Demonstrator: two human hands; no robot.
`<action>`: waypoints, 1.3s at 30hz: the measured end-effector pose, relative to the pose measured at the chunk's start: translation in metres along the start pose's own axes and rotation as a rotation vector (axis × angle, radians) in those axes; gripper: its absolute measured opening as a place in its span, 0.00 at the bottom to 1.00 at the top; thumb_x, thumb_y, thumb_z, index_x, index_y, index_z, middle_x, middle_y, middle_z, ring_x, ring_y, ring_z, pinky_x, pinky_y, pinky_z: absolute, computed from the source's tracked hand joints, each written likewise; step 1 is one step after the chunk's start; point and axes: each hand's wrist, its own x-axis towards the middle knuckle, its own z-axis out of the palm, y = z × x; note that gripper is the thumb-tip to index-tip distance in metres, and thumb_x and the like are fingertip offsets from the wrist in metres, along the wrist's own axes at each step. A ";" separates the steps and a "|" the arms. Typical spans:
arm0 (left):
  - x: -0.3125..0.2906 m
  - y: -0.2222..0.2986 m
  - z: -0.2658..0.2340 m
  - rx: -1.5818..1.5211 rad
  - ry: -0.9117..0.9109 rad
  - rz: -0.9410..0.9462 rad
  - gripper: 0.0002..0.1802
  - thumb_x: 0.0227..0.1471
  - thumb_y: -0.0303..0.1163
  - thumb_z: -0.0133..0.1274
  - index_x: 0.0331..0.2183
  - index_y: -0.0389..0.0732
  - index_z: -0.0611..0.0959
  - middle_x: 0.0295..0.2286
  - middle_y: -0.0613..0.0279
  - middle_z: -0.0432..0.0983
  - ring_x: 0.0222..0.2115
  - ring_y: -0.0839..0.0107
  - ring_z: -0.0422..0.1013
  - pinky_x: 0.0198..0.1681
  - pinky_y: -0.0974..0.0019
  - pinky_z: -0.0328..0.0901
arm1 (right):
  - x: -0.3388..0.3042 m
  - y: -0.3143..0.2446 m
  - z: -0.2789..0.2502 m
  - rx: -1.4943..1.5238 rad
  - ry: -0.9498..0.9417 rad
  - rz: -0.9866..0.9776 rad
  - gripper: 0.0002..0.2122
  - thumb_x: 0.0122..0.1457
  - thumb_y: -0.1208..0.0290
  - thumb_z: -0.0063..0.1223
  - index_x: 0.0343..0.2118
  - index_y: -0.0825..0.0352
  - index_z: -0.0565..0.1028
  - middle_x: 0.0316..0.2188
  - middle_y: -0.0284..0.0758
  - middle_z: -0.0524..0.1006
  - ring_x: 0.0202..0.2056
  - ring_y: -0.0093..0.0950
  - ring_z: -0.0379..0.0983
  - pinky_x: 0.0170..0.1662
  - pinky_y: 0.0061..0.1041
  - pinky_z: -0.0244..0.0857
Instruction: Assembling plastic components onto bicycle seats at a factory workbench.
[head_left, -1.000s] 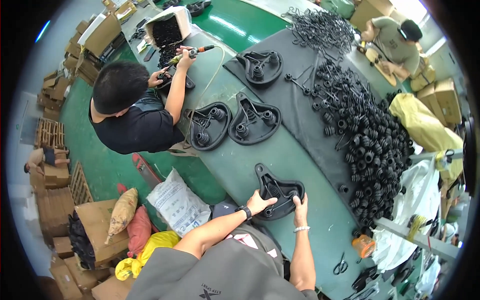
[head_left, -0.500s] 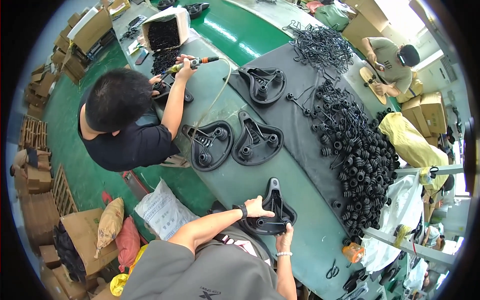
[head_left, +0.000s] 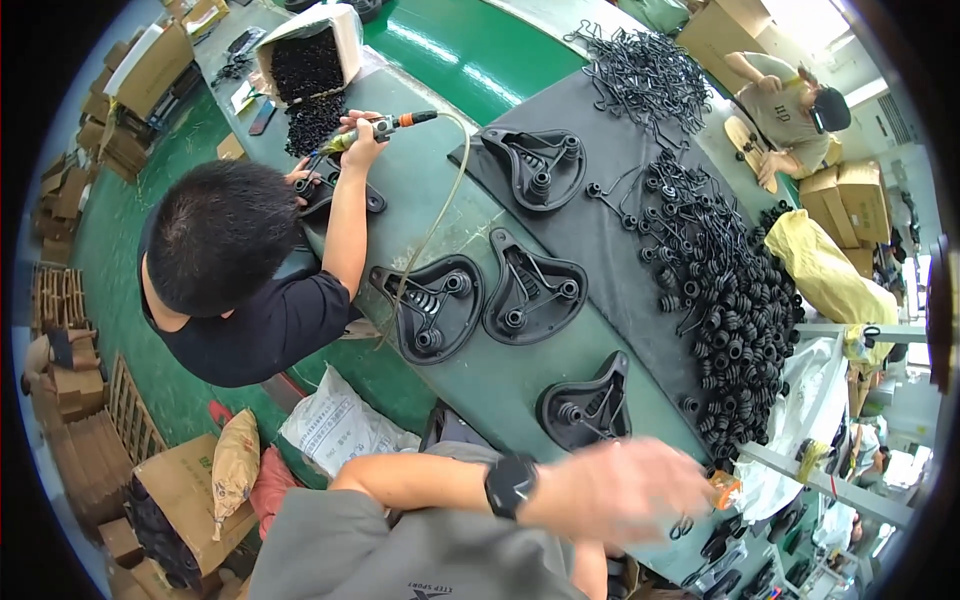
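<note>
A black bicycle saddle (head_left: 588, 408) lies underside up on the table's near part, its narrow nose pointing to the far right. Over its near edge passes my left hand (head_left: 620, 490), a dark watch on the wrist. It is smeared by motion, so its fingers cannot be read. My right forearm shows below, while its hand is hidden behind the left one. Two more upturned saddles, one on the left (head_left: 430, 308) and one beside it (head_left: 537, 290), have coil springs and wire rails on them. Farther off lies another such saddle (head_left: 535, 168).
A heap of black springs (head_left: 740, 350) and a pile of bent wire rails (head_left: 650, 80) cover the dark sheet at right. A co-worker at left holds a power driver (head_left: 360, 135) with a hose over the table. Small black parts fill a box (head_left: 308, 65).
Both my hands have let go of the near saddle. It now lies turned, nose toward the far right. My left hand has swung right, and the view has shifted slightly.
</note>
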 end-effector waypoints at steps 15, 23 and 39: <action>-0.029 -0.001 -0.023 0.073 0.306 0.056 0.14 0.51 0.36 0.62 0.35 0.36 0.83 0.33 0.53 0.79 0.37 0.55 0.77 0.40 0.56 0.72 | -0.023 -0.037 0.051 0.185 -0.022 -0.047 0.40 0.54 0.39 0.57 0.64 0.60 0.65 0.64 0.39 0.66 0.62 0.40 0.65 0.61 0.53 0.62; -0.211 -0.129 0.037 -0.332 0.638 -1.209 0.50 0.56 0.42 0.65 0.67 0.35 0.54 0.59 0.50 0.66 0.54 0.65 0.70 0.50 0.67 0.71 | -0.050 -0.074 0.188 0.140 -0.154 -0.176 0.34 0.57 0.42 0.58 0.60 0.59 0.69 0.61 0.37 0.69 0.61 0.39 0.65 0.62 0.53 0.62; -0.227 -0.231 -0.251 -0.017 1.264 -1.106 0.26 0.58 0.41 0.58 0.50 0.35 0.69 0.29 0.57 0.81 0.20 0.70 0.77 0.22 0.70 0.72 | -0.047 -0.052 0.433 -0.511 -0.451 -0.149 0.41 0.63 0.55 0.62 0.71 0.69 0.51 0.63 0.42 0.66 0.62 0.33 0.65 0.60 0.39 0.62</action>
